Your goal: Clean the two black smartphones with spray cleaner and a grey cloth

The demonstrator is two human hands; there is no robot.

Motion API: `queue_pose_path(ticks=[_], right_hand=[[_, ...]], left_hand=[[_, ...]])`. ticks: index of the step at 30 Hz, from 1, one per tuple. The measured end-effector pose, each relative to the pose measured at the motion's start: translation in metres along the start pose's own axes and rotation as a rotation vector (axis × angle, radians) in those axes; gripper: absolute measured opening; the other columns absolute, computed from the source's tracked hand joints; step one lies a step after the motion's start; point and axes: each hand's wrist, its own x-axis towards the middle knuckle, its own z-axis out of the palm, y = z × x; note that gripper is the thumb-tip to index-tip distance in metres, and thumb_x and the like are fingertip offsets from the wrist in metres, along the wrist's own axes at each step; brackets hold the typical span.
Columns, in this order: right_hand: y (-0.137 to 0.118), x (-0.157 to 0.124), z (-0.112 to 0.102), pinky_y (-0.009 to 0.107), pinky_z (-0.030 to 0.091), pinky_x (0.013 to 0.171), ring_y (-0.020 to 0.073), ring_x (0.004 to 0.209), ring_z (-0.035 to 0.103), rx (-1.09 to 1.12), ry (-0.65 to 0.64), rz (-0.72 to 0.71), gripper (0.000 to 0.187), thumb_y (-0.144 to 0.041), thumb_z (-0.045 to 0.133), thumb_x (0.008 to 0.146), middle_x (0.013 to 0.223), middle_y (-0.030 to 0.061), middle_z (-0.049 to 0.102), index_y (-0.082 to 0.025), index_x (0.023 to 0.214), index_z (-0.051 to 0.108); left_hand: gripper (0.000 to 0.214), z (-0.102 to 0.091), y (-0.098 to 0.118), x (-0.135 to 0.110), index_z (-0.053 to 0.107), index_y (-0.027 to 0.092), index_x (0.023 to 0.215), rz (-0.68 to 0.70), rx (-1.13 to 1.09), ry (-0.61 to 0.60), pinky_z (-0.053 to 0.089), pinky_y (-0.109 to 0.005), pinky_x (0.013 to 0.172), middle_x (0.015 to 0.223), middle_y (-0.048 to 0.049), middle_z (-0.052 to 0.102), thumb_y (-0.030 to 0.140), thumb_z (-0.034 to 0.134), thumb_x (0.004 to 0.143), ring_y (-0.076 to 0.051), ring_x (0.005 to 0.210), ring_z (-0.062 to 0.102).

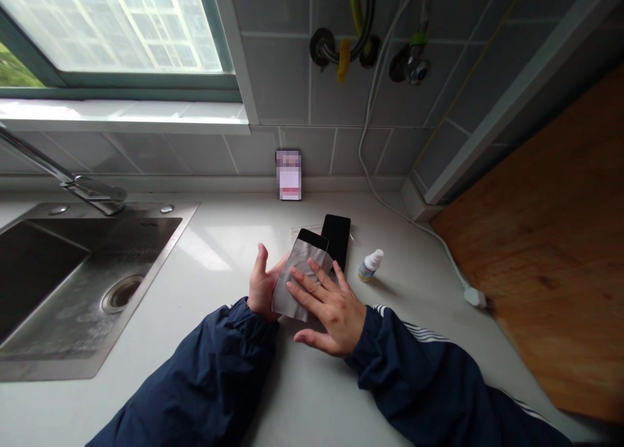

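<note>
While my left hand (263, 290) supports a flat black rectangular device (312, 239) over the glossy white countertop (238, 214), its hidden fingers' grip unclear to me, I lay my open right hand (337, 312) flat across the thin grey cloth (296, 260) covering it.

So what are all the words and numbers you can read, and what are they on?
None can be read.
Small bottle: label too small and blurred.
Upright phone by the wall: screen blurred into blocks.
Sink: a tiny mark inside, too small.
Grey cloth: no writing shows.
</note>
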Motion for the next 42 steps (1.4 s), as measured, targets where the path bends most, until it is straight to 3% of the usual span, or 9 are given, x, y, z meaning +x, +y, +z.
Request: queue_pose_path(ticks=[8,13,21,30,35,42], right_hand=[[-0.005,-0.001,0.002,0.077,0.003,0.122,0.038,0.162,0.007,0.013,-0.03,-0.064,0.089,-0.072,0.054,0.095,0.171,0.0087,0.026,-0.02,0.164,0.031],[0.006,-0.001,0.005,0.073,-0.002,0.124,0.033,0.162,0.012,-0.029,0.023,-0.067,0.076,-0.068,0.047,0.101,0.17,0.0049,0.03,-0.025,0.163,0.034],[0.022,0.002,-0.002,0.071,0.018,0.124,0.0339,0.161,0.016,-0.104,0.166,0.093,0.067,-0.061,0.032,0.107,0.171,0.0061,0.029,-0.025,0.164,0.033],[0.023,0.002,-0.002,0.072,0.024,0.121,0.0361,0.16,0.016,-0.107,0.238,0.169,0.068,-0.059,0.025,0.109,0.172,0.0081,0.026,-0.022,0.166,0.023],[0.022,0.001,0.002,0.073,0.023,0.12,0.0379,0.16,0.015,-0.099,0.22,0.186,0.071,-0.06,0.027,0.108,0.172,0.009,0.026,-0.023,0.168,0.015],[0.02,0.001,0.007,0.07,0.026,0.12,0.0381,0.161,0.013,-0.092,0.208,0.221,0.072,-0.058,0.031,0.108,0.173,0.0089,0.02,-0.022,0.168,0.016]], left_hand=[[0.093,0.001,0.004,-0.001,0.041,0.022,0.157,-0.024,-0.042,0.023,0.043,-0.054,0.114,0.145,-0.0171,0.062,0.086,0.023,0.091,-0.039,0.135,0.059],[0.09,-0.001,0.005,-0.003,0.04,0.017,0.157,-0.015,-0.046,0.046,0.051,-0.052,0.106,0.139,-0.0203,0.065,0.08,0.026,0.095,-0.038,0.124,0.066],[0.086,-0.005,0.003,0.002,0.05,0.013,0.152,-0.027,0.014,-0.02,0.052,-0.049,0.104,0.131,-0.0201,0.071,0.076,0.035,0.096,-0.036,0.116,0.071],[0.087,-0.001,0.007,-0.002,0.049,0.017,0.155,-0.135,0.126,-0.015,0.06,-0.055,0.085,0.127,-0.0194,0.073,0.078,0.029,0.096,-0.041,0.105,0.073],[0.088,0.001,0.006,-0.001,0.051,0.015,0.153,-0.16,0.146,0.083,0.058,-0.054,0.085,0.124,-0.0172,0.074,0.076,0.019,0.099,-0.039,0.101,0.074],[0.091,0.0,0.001,0.002,0.053,0.02,0.152,-0.192,0.165,0.055,0.059,-0.053,0.088,0.123,-0.0189,0.074,0.08,0.015,0.095,-0.038,0.103,0.074]])
